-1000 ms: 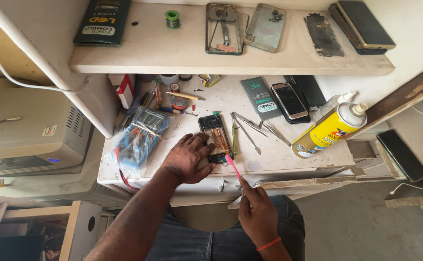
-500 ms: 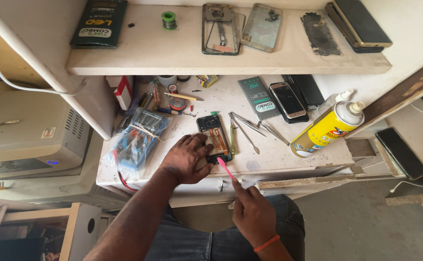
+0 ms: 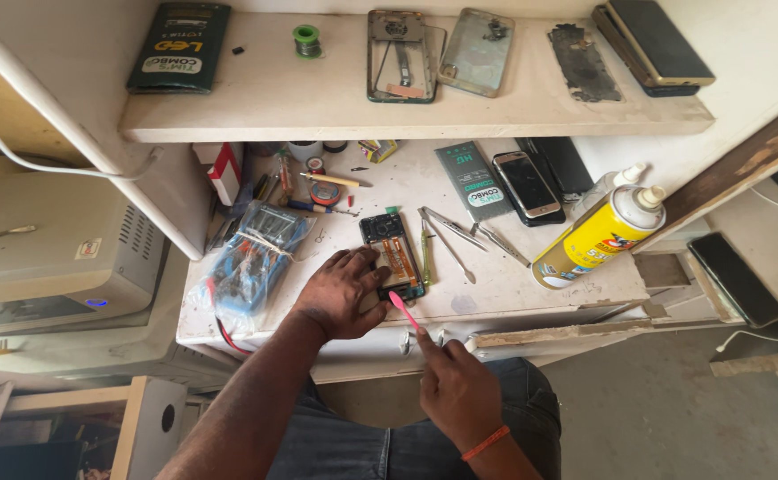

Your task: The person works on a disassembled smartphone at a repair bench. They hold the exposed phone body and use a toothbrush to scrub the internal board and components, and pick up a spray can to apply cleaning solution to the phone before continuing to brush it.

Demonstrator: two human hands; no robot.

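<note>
While the left hand (image 3: 343, 293) presses flat on the workbench (image 3: 513, 293) and pins the opened phone (image 3: 392, 258) with fingers spread along its left side and lower end, the right hand (image 3: 457, 391) comes in from below with a pink pry tool (image 3: 404, 312) pinched between thumb and fingers. The phone lies near the front edge of the bench, back cover off, orange ribbon cables and dark boards showing. The pink tip sits right at the phone's bottom end, touching or just short of it (too fine to call from up here).

By the look of it, this is the prying or scraping stage at the lower end of the phone's insides. The next move seems to call for a light, shallow angle and a steady hold, so the thin ribbons are not nicked and the phone does not slide toward the edge.

Metal tweezers (image 3: 449, 238) lie just right of the phone. Toward the right edge, a yellow spray can (image 3: 595, 238) rests on its side. At the left edge sits a blue multimeter in a plastic bag (image 3: 251, 262). Nearer the back stand a dark flat box (image 3: 472, 180) and another phone (image 3: 527, 184). On the shelf (image 3: 229, 120) above rest a bare phone frame (image 3: 401, 55) and a clear case (image 3: 481, 52).
</note>
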